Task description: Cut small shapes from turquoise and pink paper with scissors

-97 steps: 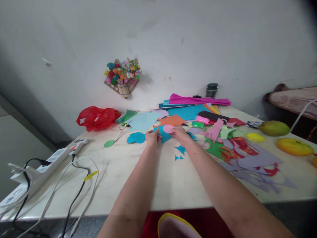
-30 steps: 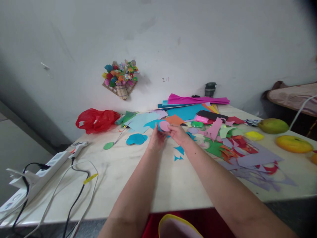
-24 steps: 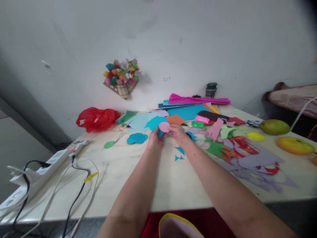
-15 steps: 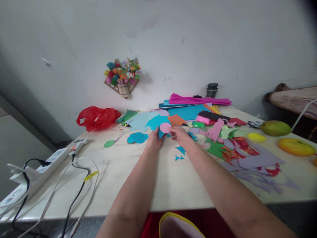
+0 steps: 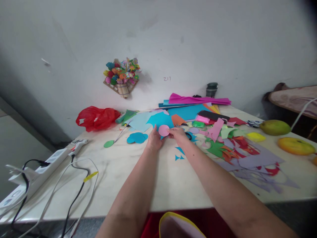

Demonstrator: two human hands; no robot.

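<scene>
My right hand (image 5: pixel 178 134) pinches the right edge of a pink paper circle (image 5: pixel 163 130) between thumb and fingers. On the circle's left, my left hand (image 5: pixel 155 140) is closed with its thumb upward, on a piece of blue paper (image 5: pixel 160 119) that spreads behind the circle; its lower fingers are partly hidden. Scissors with a dark handle (image 5: pixel 188 136) lie beside my right hand, mostly covered by it. Blue paper circles (image 5: pixel 137 138) overlap on the table to the left, near a green circle (image 5: pixel 108 143). Small blue scraps (image 5: pixel 179 157) rest below my right wrist.
A red plastic bag (image 5: pixel 97 118) and a white power strip (image 5: pixel 42 172) with cables sit on the left. Coloured paper scraps (image 5: pixel 257 162), a black phone-like slab (image 5: pixel 213 115) and mangoes (image 5: pixel 275 127) are on the right. A paper-flower basket (image 5: pixel 123 79) hangs on the wall.
The pink circle has shifted slightly left and down, with my right hand following. It now covers more of the lower blue paper. My left thumb has come up beside it.
</scene>
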